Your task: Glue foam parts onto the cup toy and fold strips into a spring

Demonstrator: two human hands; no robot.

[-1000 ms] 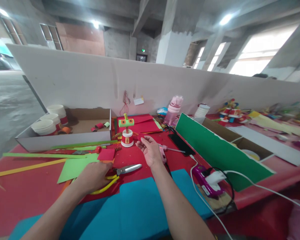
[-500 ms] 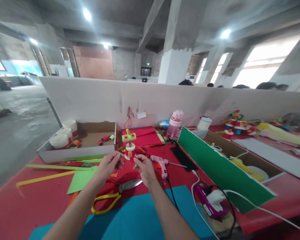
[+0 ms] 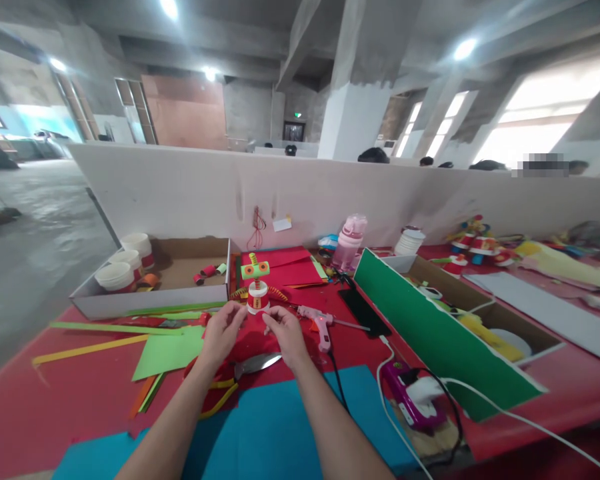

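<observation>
A small paper-cup figure stands upright on the red tabletop, with a green head, orange ring eyes and striped springy arms. Just in front of its base, my left hand has its fingers bent and pressed together. My right hand is close by on the other side, thumb and fingertips pinched. Whatever lies between the fingertips of either hand is too small to make out. A pink glue gun lies to the right of my right hand. Below my hands are scissors with yellow handles, partly hidden by my left forearm.
At the left, a cardboard box holds white cups. Green and yellow paper strips lie before it. A black phone, a pink bottle, a green-sided box and a purple power strip are at the right. Blue sheets lie in front.
Both hands have drawn slightly closer together, and my left hand has moved from beside the cup figure to in front of it. The camera view has shifted a little.
</observation>
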